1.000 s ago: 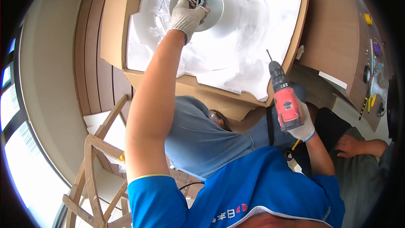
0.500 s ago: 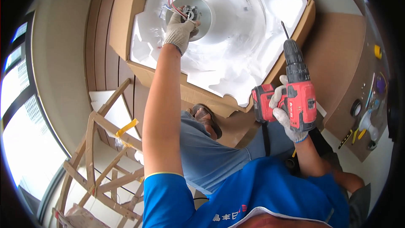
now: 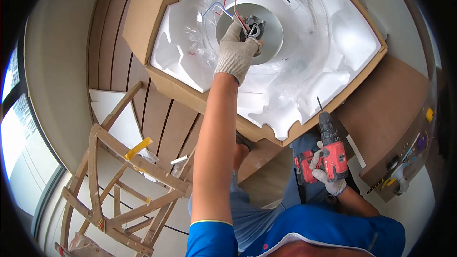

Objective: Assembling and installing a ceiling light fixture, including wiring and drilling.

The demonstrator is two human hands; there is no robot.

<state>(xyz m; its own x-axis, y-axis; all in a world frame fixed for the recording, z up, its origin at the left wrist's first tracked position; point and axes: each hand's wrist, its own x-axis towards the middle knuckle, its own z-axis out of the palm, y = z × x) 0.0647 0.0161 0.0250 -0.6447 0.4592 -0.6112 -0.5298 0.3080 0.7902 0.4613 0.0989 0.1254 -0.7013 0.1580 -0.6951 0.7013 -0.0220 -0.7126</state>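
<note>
My left hand (image 3: 236,52), in a knitted glove, is closed on a grey metal fitting (image 3: 253,30) with red, white and blue wires, at the middle of a round pale housing (image 3: 272,43). That housing rests in white foam packing (image 3: 352,38) with clear plastic inside a cardboard box (image 3: 138,24). My right hand (image 3: 320,169), also gloved, grips a red-and-black cordless drill (image 3: 335,159), held upright in the picture below the box's lower right edge, its thin bit pointing toward the box.
A wooden trestle-like frame (image 3: 97,171) with yellow tape and a white board (image 3: 112,107) lie at the lower left, beside a window. At right, a brown panel (image 3: 381,100) holds small tools and a yellow item (image 3: 429,114). My legs and a sandal show under the box.
The view has shifted, so the box sits further right. The drill rose and turned, then sits lower again. My left hand still holds the fitting. Another person's hand at right has left view.
</note>
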